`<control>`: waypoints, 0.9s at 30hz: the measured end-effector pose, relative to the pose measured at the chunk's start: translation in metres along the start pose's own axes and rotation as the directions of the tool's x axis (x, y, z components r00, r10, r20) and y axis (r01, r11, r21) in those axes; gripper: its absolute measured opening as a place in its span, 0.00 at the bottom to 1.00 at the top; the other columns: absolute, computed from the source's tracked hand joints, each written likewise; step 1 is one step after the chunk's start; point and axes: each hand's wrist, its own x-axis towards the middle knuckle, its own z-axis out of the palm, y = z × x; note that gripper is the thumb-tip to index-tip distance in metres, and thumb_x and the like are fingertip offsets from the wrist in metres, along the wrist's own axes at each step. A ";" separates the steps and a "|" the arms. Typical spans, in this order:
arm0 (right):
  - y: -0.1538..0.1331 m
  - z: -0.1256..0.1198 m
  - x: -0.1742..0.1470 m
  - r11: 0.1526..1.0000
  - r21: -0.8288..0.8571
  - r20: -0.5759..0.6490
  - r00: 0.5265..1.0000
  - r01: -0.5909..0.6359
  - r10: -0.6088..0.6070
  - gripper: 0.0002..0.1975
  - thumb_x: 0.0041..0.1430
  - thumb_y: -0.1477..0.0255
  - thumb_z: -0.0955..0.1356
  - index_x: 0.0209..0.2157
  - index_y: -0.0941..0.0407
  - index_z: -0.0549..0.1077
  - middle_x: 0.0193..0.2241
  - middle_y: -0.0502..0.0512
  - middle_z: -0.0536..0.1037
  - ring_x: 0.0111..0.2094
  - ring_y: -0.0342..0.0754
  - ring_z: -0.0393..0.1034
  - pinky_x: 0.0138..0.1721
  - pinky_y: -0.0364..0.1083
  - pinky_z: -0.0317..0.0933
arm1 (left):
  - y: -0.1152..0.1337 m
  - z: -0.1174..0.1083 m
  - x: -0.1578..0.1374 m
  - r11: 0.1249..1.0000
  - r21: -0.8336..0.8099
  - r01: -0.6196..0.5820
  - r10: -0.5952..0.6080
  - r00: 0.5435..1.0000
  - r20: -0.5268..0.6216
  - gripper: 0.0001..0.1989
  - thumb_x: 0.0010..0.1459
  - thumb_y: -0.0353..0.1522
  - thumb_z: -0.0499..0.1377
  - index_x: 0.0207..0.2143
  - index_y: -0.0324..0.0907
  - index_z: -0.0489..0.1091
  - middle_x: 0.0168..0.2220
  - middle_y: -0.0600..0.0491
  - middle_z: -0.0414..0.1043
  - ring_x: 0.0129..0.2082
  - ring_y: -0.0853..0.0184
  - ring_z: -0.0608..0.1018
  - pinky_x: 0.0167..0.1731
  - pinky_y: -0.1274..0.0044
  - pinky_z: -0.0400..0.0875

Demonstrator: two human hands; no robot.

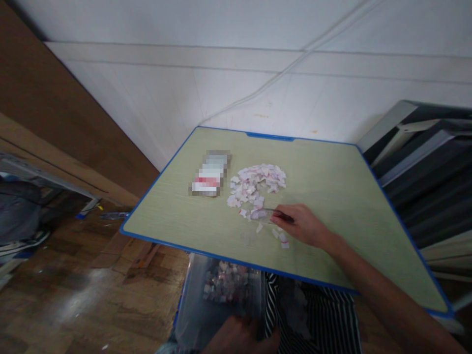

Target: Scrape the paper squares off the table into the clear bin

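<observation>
A low pile of small white paper scraps [258, 179], some with reddish marks, lies on the pale green tabletop [320, 177]. In my right hand [302, 223] is a flat tool [263, 214] with a pale, see-through blade and a dark handle, its blade at the pile's near edge. Loose scraps [283, 240] lie just below that hand. My left hand [243, 337] is at the bottom of the view, dark and partly cut off, its fingers curled at the near side of a clear plastic bin [186, 305]. More scraps [226, 280] fill part of the bin.
A pixelated rectangular object [210, 174] lies left of the pile. Blue trim [162, 240] edges the folding table. Behind stands a white wall [165, 88] with a cable [254, 93]. Folded tables [424, 152] lean at right. Striped cloth [332, 314] shows below the table.
</observation>
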 end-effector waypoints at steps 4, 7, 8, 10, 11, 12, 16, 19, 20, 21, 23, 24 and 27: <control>0.004 -0.013 -0.005 0.997 0.042 0.044 0.997 0.065 -0.067 0.14 0.61 0.67 0.62 0.22 0.57 0.67 0.17 0.48 0.67 0.18 0.39 0.58 0.23 0.40 0.48 | 0.000 0.000 0.000 1.000 -0.005 0.004 -0.005 1.000 -0.021 0.23 0.57 0.36 0.63 0.51 0.46 0.56 0.22 0.62 0.69 0.15 0.68 0.71 0.11 0.80 0.57; 0.009 -0.023 -0.011 0.997 0.049 0.029 0.998 0.057 -0.058 0.15 0.61 0.66 0.62 0.21 0.57 0.66 0.15 0.47 0.65 0.17 0.39 0.56 0.22 0.40 0.47 | 0.000 0.001 0.001 1.000 -0.001 0.005 -0.005 1.000 -0.019 0.23 0.57 0.35 0.63 0.51 0.46 0.56 0.22 0.62 0.69 0.16 0.69 0.71 0.11 0.81 0.57; 0.010 -0.026 -0.012 0.998 0.051 0.022 0.999 0.045 -0.046 0.15 0.61 0.66 0.62 0.21 0.56 0.66 0.15 0.47 0.64 0.17 0.39 0.56 0.22 0.41 0.47 | 0.000 0.001 0.001 1.000 -0.004 0.005 -0.005 1.000 -0.013 0.23 0.57 0.35 0.63 0.51 0.46 0.57 0.23 0.62 0.69 0.16 0.69 0.71 0.11 0.81 0.57; 0.010 -0.030 -0.015 0.998 0.060 0.037 0.999 0.037 -0.039 0.15 0.60 0.67 0.62 0.21 0.56 0.65 0.14 0.46 0.63 0.17 0.39 0.56 0.21 0.41 0.47 | 0.000 0.001 0.001 1.000 -0.010 0.007 -0.007 1.000 0.006 0.23 0.58 0.36 0.62 0.51 0.46 0.57 0.24 0.61 0.70 0.17 0.69 0.72 0.12 0.81 0.58; 0.009 -0.032 -0.016 0.997 0.065 0.045 0.998 0.037 -0.040 0.15 0.60 0.67 0.62 0.20 0.56 0.65 0.14 0.46 0.62 0.17 0.39 0.56 0.21 0.41 0.47 | 0.000 0.001 0.001 1.000 -0.010 0.011 -0.011 1.000 0.015 0.23 0.57 0.36 0.63 0.51 0.46 0.56 0.24 0.61 0.70 0.17 0.69 0.72 0.12 0.81 0.59; 0.009 -0.034 -0.016 0.997 0.070 0.053 0.998 0.037 -0.041 0.15 0.59 0.67 0.62 0.20 0.56 0.64 0.14 0.46 0.62 0.17 0.39 0.55 0.21 0.40 0.46 | 0.000 0.001 0.001 1.000 -0.010 0.012 -0.012 1.000 0.022 0.23 0.57 0.35 0.63 0.51 0.46 0.56 0.23 0.61 0.70 0.17 0.68 0.72 0.12 0.81 0.59; 0.008 -0.038 -0.018 0.993 0.117 0.071 0.997 0.020 -0.029 0.16 0.59 0.66 0.62 0.19 0.56 0.62 0.14 0.45 0.61 0.16 0.39 0.54 0.20 0.40 0.47 | -0.001 -0.002 0.001 1.000 -0.013 0.001 -0.001 0.999 0.043 0.22 0.59 0.34 0.60 0.52 0.45 0.55 0.23 0.61 0.70 0.17 0.68 0.73 0.13 0.81 0.61; 0.009 -0.040 -0.019 0.987 0.162 0.018 1.000 -0.010 0.007 0.15 0.59 0.65 0.62 0.20 0.56 0.64 0.15 0.46 0.62 0.17 0.39 0.57 0.20 0.40 0.49 | -0.002 -0.007 0.002 1.000 -0.021 0.002 -0.001 0.996 0.085 0.21 0.61 0.34 0.59 0.53 0.46 0.54 0.24 0.61 0.71 0.18 0.68 0.74 0.13 0.82 0.61; 0.009 -0.040 -0.019 0.987 0.163 0.008 1.000 -0.012 0.011 0.15 0.59 0.66 0.62 0.20 0.56 0.64 0.15 0.46 0.63 0.17 0.39 0.57 0.20 0.40 0.50 | -0.002 -0.009 0.003 1.000 -0.028 0.003 0.000 0.995 0.100 0.22 0.61 0.34 0.59 0.54 0.46 0.54 0.25 0.61 0.71 0.18 0.68 0.74 0.14 0.82 0.61; 0.010 -0.040 -0.019 0.988 0.153 0.009 1.000 -0.007 0.006 0.15 0.59 0.66 0.62 0.20 0.56 0.64 0.15 0.46 0.63 0.17 0.39 0.57 0.20 0.40 0.50 | -0.003 -0.010 0.004 0.999 -0.036 0.002 0.002 0.994 0.112 0.22 0.61 0.34 0.59 0.54 0.46 0.54 0.25 0.61 0.71 0.18 0.68 0.74 0.14 0.82 0.61; 0.010 -0.040 -0.019 0.993 0.114 0.034 0.999 0.015 -0.019 0.16 0.58 0.67 0.62 0.19 0.56 0.63 0.14 0.46 0.62 0.16 0.39 0.56 0.20 0.40 0.48 | -0.003 -0.012 0.005 0.999 -0.045 -0.003 0.009 0.992 0.127 0.22 0.61 0.34 0.59 0.54 0.46 0.54 0.25 0.60 0.72 0.18 0.69 0.74 0.14 0.82 0.61; 0.010 -0.040 -0.019 0.995 0.099 0.048 0.998 0.025 -0.029 0.16 0.58 0.67 0.62 0.18 0.56 0.62 0.14 0.46 0.61 0.16 0.39 0.55 0.20 0.40 0.47 | -0.003 -0.012 0.005 0.999 -0.047 -0.006 0.012 0.991 0.133 0.22 0.61 0.34 0.59 0.54 0.46 0.54 0.25 0.60 0.72 0.19 0.69 0.74 0.14 0.82 0.61; 0.008 -0.039 -0.019 0.994 0.107 0.037 0.999 0.017 -0.021 0.16 0.59 0.67 0.62 0.18 0.56 0.62 0.14 0.46 0.62 0.16 0.39 0.56 0.20 0.40 0.48 | -0.001 -0.009 0.004 0.999 -0.034 -0.006 0.011 0.990 0.144 0.22 0.62 0.35 0.59 0.54 0.46 0.54 0.24 0.60 0.71 0.19 0.68 0.74 0.15 0.82 0.61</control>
